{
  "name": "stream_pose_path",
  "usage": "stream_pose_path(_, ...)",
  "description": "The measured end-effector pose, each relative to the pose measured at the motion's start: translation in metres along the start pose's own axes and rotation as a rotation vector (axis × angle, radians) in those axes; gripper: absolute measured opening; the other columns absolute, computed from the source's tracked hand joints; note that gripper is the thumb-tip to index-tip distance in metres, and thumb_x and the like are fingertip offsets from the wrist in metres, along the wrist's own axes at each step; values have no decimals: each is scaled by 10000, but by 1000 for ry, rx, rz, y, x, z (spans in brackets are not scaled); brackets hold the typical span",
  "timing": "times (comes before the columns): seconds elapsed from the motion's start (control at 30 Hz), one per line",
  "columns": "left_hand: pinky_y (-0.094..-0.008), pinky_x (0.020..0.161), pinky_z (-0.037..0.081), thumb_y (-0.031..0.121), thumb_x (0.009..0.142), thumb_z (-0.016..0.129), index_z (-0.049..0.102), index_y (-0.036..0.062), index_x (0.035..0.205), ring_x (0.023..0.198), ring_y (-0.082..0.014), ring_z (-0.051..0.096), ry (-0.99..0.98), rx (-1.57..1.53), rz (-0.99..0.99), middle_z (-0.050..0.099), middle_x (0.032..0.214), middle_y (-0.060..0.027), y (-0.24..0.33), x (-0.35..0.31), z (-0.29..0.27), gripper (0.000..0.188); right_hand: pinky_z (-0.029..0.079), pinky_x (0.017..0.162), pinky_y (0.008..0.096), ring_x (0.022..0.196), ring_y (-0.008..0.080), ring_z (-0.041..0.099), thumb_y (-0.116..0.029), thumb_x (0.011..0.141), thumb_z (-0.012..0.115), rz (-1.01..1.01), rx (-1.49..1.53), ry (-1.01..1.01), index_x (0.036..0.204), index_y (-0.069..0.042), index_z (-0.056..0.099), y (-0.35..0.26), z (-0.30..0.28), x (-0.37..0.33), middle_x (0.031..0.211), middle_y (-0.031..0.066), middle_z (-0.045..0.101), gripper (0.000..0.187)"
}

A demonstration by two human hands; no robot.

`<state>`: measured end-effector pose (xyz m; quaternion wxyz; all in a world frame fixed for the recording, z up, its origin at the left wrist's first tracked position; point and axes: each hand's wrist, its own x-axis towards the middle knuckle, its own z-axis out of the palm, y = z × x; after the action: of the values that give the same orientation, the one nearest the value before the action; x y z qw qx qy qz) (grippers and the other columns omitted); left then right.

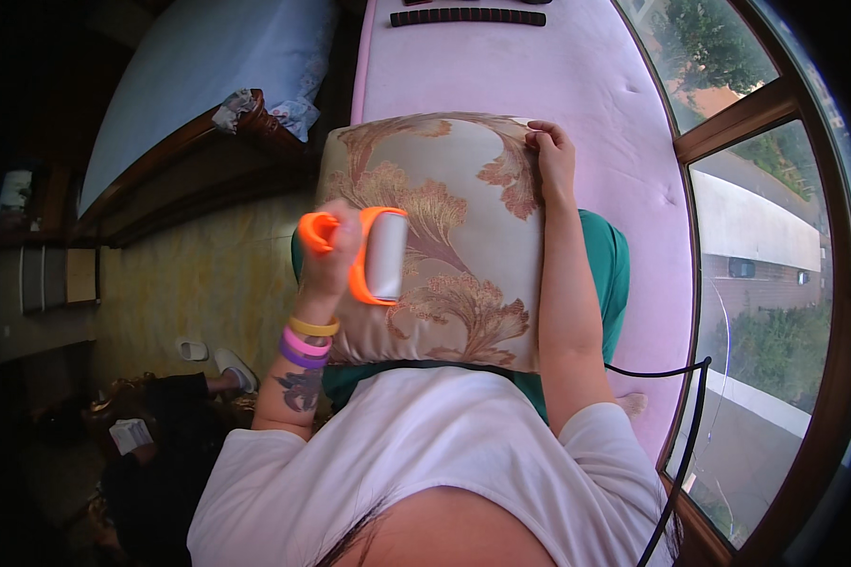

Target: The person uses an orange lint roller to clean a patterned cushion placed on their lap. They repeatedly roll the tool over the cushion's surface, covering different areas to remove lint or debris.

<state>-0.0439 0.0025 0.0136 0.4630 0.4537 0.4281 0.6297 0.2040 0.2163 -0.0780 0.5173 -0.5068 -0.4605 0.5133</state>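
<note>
Head view. At centre frame a square cushion (444, 236) lies flat on the person's lap, over green trousers (610, 265). Its cover is a glossy woven fabric, pale beige, with large leaf and scroll figures in rust and gold. The left hand (336, 250), left of centre, is clamped in a fist around the orange plastic handle of a lint roller (378, 255). The roller's white cylinder sits in an orange frame and rests against the left half of the cushion face. Three soft bands (307, 342), yellow, pink and purple, ring the left wrist, and a dark tattoo marks the forearm below them. The right hand (550, 151), in the upper centre, grips the cushion's far right corner, fingers curled together over the edge. A white shirt (416, 454) fills the lower centre. A thin black cable (690, 416) runs down the lower right. The pink padded seat (539, 66), smooth with shallow tufted dimples, spans the upper centre; a black ribbed strip (468, 16) lies at its top edge. At right, a dark wooden window frame (756, 104) curves around glass. At upper left stands a bed (199, 85) with a pale blue sheet, lace trim and a carved wooden rail. The floor (199, 274) at left is glossy yellow stone; a white slipper (236, 369) lies on it at lower left.
</note>
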Motion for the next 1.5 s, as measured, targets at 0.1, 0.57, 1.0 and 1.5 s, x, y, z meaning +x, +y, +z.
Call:
stream_pose_path(0.1,-218,437,276,111,797,526,418,71,636,478,-51,326,107,323,87,391,548,29,10,-4,-43,198,447,710,241,746,118,563,-51,804,446,-17,-12,-13,919,-1,618,0,1,1,779,57,601,212)
stream_pose_path(0.57,-295,409,348,75,657,635,430,71,568,401,-200,446,-199,862,363,407,487,-52,66,-92,-13,223,443,708,227,740,108,561,-68,819,462,-7,-60,-17,935,-13,626,-3,1,-1,771,49,609,208)
stream_pose_path(1.0,-299,400,380,78,617,642,412,109,578,415,-204,464,-522,138,560,446,526,-28,-30,-74,118,236,447,700,240,731,120,564,-53,795,445,-47,-59,-22,921,6,623,0,1,2,774,65,614,226)
stream_pose_path(1.5,-313,405,353,100,645,641,436,76,613,409,-227,435,-481,306,504,419,520,-37,-4,-63,74,209,446,706,249,746,123,575,-79,795,452,-87,-160,-7,921,-13,631,7,-4,2,785,61,628,228)
